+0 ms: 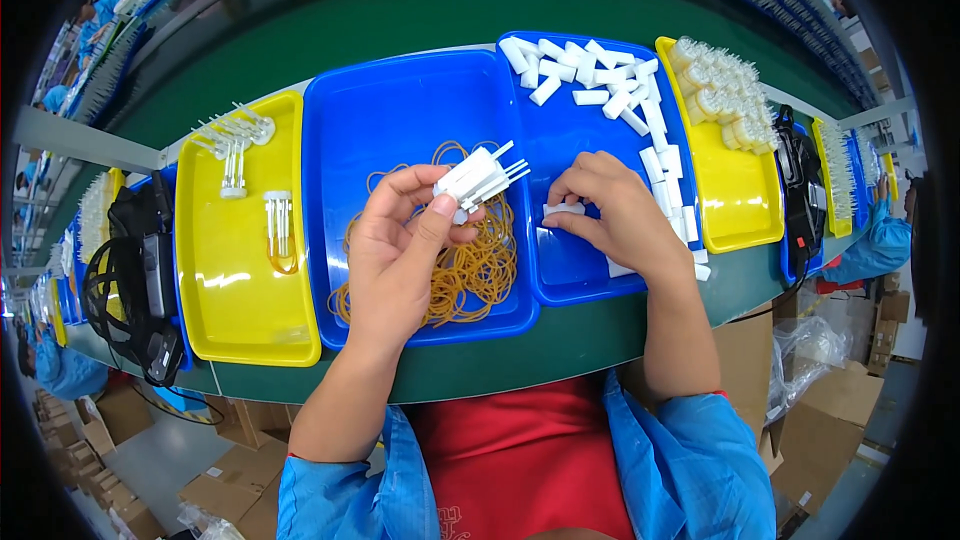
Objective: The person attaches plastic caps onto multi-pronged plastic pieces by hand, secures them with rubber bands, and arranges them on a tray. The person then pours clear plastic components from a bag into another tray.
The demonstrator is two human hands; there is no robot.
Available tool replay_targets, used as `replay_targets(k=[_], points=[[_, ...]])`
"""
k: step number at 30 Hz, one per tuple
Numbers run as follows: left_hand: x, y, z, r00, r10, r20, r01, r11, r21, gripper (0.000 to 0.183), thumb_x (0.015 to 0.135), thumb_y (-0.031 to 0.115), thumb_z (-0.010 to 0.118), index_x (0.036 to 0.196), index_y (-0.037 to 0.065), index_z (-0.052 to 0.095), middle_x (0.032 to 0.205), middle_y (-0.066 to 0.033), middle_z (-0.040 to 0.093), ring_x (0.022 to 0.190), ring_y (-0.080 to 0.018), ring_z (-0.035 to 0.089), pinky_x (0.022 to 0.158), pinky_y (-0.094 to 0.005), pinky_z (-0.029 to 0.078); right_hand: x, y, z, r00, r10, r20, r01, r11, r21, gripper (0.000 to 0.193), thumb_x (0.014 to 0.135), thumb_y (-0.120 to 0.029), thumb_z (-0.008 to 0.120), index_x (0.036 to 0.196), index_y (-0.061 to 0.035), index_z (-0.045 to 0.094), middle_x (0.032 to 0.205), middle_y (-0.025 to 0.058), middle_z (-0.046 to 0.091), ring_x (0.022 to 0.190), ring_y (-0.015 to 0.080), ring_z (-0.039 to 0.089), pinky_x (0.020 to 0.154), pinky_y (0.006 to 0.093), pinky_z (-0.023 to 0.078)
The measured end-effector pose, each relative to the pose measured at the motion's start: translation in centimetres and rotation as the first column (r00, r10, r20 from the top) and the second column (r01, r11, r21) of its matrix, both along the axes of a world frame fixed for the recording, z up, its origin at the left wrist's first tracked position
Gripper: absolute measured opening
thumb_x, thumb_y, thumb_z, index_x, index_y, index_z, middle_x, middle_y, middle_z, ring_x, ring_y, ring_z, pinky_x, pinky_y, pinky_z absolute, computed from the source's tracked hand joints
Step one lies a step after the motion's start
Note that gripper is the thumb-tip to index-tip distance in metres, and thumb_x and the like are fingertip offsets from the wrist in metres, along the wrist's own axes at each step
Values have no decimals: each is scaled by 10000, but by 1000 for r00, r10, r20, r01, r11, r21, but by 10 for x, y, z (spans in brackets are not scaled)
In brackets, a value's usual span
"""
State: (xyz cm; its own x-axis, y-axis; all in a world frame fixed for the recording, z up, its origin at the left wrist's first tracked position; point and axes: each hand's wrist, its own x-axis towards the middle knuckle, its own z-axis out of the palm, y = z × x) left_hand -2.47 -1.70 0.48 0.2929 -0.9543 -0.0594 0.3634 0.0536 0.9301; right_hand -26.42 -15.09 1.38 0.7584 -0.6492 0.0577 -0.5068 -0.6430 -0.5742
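My left hand (405, 240) is closed on a white pronged part (474, 180), held above the left blue tray (350, 120). White blocks appear to cover most of its length, and thin prong tips stick out to the upper right. Beneath it lies a tangled heap of tan rubber bands (478, 275). Over the right blue tray (555, 150), my right hand (612, 208) pinches a small white block (563, 208) between thumb and fingers. Many loose white blocks (590, 70) lie along that tray's far and right sides.
At left, a yellow tray (240, 280) holds several white pronged parts (234, 150), one with a rubber band. Another yellow tray (740, 205) at right carries bundled pale pieces (720, 95). Black devices (795, 180) with cables flank the trays. Cardboard boxes (830, 430) stand below the green table (400, 15).
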Motion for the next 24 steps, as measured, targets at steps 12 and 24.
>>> replay_targets(k=[12,24], points=[[1,1,-1,999,32,29,-32,999,-3,301,1150,133,626,1405,-19,575,1338,-189,694,1110,-245,762,892,-311,620,-1,5,7,990,-18,142,2,994,108,300,891,89,761,1167,-27,733,1077,105,682,1022,255,718,881,362,596],[-1,3,3,999,-2,34,3,1000,-16,314,1120,108,684,1393,-2,575,1277,-168,737,1103,-190,756,867,-296,613,8,12,6,684,-237,690,-159,875,458,224,977,157,677,1173,55,709,1267,130,639,1158,196,705,996,325,627]])
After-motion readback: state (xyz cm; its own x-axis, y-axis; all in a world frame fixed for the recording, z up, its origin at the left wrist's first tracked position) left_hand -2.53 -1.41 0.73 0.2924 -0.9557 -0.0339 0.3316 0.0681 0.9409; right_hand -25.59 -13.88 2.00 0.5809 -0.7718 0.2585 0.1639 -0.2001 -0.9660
